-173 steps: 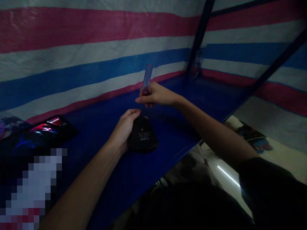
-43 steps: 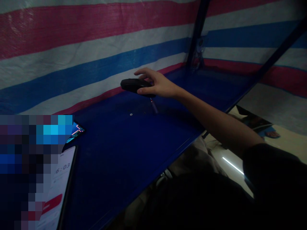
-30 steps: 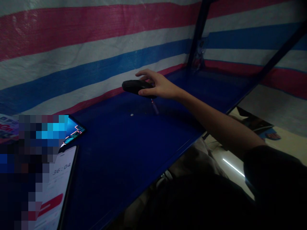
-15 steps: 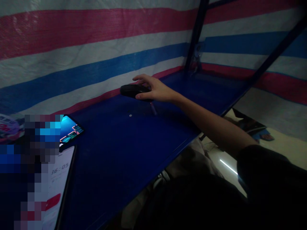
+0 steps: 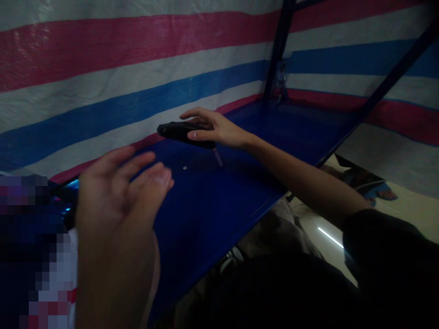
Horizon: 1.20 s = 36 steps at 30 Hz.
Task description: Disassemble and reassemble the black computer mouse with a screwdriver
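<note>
My right hand (image 5: 212,130) grips a black computer mouse (image 5: 178,132) and holds it just above the blue shelf (image 5: 212,201), near the striped tarp wall. A small screw (image 5: 185,168) lies on the shelf below the mouse. The screwdriver (image 5: 218,156) lies on the shelf under my right wrist, mostly in shadow. My left hand (image 5: 120,214) is raised close to the camera at the lower left, fingers apart and empty, and it hides part of the shelf.
A striped pink, white and blue tarp (image 5: 103,82) backs the shelf. A dark blue frame post (image 5: 277,50) stands at the back right. The shelf's front edge runs diagonally above my lap. A lit screen (image 5: 68,187) glows at the far left behind my left hand.
My left hand has come up into view at the lower left, covering the phones. My right hand has carried the mouse a little to the left.
</note>
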Tool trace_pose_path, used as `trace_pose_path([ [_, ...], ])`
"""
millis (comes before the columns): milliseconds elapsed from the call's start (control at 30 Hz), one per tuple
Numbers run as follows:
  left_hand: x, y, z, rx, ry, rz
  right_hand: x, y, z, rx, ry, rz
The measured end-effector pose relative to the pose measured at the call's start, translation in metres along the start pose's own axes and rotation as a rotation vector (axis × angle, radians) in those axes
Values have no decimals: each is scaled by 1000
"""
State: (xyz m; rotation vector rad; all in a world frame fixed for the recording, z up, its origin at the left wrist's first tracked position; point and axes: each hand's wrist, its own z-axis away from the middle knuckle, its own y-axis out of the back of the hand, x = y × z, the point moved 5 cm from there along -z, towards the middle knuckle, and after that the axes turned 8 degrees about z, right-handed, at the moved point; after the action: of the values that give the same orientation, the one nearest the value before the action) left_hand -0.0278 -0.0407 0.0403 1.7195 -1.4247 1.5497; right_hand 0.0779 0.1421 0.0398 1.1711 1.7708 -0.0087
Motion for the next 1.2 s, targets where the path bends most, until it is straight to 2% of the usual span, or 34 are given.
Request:
trace_pose_path([
  [33, 2, -7, -13, 71, -26, -49, -4, 0, 0, 6, 11, -56],
  [67, 1, -18, -29, 63, -14, -49, -7, -1, 1, 13, 22, -114],
  [133, -10, -41, -59, -21, 71, 38, -12, -3, 2, 17, 31, -221],
  [200, -21, -51, -85, -45, 38, 114, -12, -5, 2, 31, 31, -305],
  [267, -41, -48, -100, -51, 39, 192, -4, -6, 2, 62, -1, -332],
  [333, -62, -37, -105, -66, 79, 260, 8, -9, 0, 66, -73, -296],
  [433, -88, -19, -103, -64, 188, 263, 23, -18, -1, -6, -170, -229],
  [533, -90, -15, -101, -49, 166, 284, 25, -21, -1, -23, -186, -242],
  [633, -84, -21, -101, -42, 114, 300, 21, -13, -2, 52, -202, -227],
  [733, -82, -20, -102, 28, 114, 290, 21, 5, -2, 156, -209, -28],
  [833, -84, -12, -105, 135, 188, 333, 25, 26, 2, 208, -218, 475],
  [900, -85, -6, -107, 206, 238, 383, 34, 40, 9, 215, -312, 824],
  [967, -85, -2, -108, 251, 280, 392, 47, 51, 17, 185, -465, 1022],
  [1100, -84, -1, -106, 239, 375, 317, 68, 60, 32, 25, -721, 1149],
  [1200, -84, -4, -104, 176, 420, 288, 69, 55, 32, -25, -751, 1153],
])
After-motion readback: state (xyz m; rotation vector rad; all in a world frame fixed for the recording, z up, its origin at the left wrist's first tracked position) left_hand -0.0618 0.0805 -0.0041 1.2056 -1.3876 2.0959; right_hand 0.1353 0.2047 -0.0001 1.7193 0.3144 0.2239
